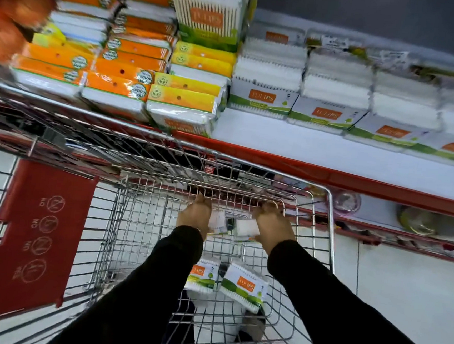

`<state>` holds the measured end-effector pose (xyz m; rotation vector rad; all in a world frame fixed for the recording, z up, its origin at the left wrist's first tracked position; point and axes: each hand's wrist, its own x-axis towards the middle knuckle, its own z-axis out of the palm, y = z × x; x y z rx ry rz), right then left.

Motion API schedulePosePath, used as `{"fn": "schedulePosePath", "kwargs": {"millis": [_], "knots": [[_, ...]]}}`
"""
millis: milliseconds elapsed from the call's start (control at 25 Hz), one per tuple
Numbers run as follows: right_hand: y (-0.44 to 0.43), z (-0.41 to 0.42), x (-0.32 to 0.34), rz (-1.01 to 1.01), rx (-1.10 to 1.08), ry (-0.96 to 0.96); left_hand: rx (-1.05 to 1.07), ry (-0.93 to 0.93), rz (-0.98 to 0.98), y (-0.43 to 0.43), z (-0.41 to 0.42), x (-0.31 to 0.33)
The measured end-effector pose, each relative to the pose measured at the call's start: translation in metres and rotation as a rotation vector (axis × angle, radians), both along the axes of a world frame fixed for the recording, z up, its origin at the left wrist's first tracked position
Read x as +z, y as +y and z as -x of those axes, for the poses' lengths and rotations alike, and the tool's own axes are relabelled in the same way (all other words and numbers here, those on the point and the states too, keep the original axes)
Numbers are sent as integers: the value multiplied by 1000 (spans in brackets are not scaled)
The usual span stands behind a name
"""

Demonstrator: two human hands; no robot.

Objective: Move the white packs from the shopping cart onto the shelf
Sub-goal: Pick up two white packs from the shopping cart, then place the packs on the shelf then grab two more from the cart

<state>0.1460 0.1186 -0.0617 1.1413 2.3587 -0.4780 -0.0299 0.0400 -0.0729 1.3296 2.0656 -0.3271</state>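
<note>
Here, seen from above, a person in black sleeves reaches with both arms down into a wire shopping cart (pixel 328 222) parked against a store shelf (pixel 331 153). The left hand (pixel 194 213) has its grip closed around a small white pack (pixel 218 222), and the right hand (pixel 273 225) has its grip closed around another white pack (pixel 247 227); both are deep in the far end of the basket, near its front wall. Two more white packs (pixel 244 286) with orange and green labels lie side by side on the cart's wire floor, between the forearms. The shelf has a white surface and a red front edge. On its right half stand rows of matching white packs stacked several high (pixel 335 82), with bare shelf in front of them. On the left half are stacks of orange and yellow packs (pixel 136 62). A red folding seat flap (pixel 36 237) with white warning symbols sits at the cart's left. Pale floor tiles (pixel 403 280) show through the wire.
</note>
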Motion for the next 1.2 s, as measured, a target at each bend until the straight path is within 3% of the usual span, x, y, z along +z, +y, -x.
{"fn": "schedulePosePath", "kwargs": {"millis": [160, 320, 600, 800, 1200], "knots": [[-9, -11, 59, -8, -85, 92, 29, 41, -83, -23, -12, 58], [-13, -35, 155, -68, -183, 260, 12, 103, -279, -40, -27, 154], [31, -61, 296, -344, -303, 481, -131, 221, -667, 15, -33, 291], [77, -41, 288, -363, -290, 367, -209, 343, -567, 86, -30, 279], [96, -18, 245, -268, -174, 265, -211, 243, -491, 105, -20, 240]]}}
